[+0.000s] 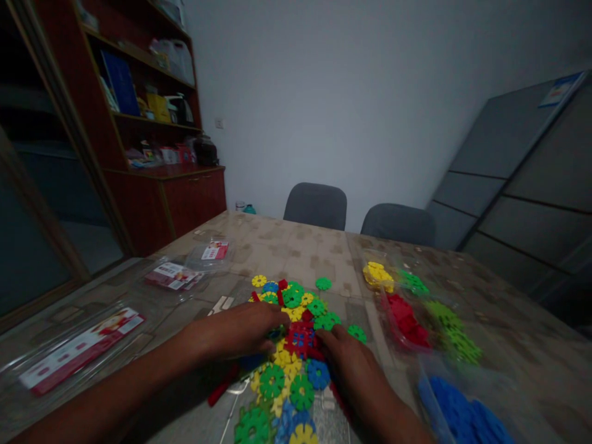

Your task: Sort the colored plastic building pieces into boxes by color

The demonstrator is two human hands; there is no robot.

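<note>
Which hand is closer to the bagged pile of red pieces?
Right. The right hand lies just left of the red pile; the left hand is farther, beyond the mixed heap.
</note>
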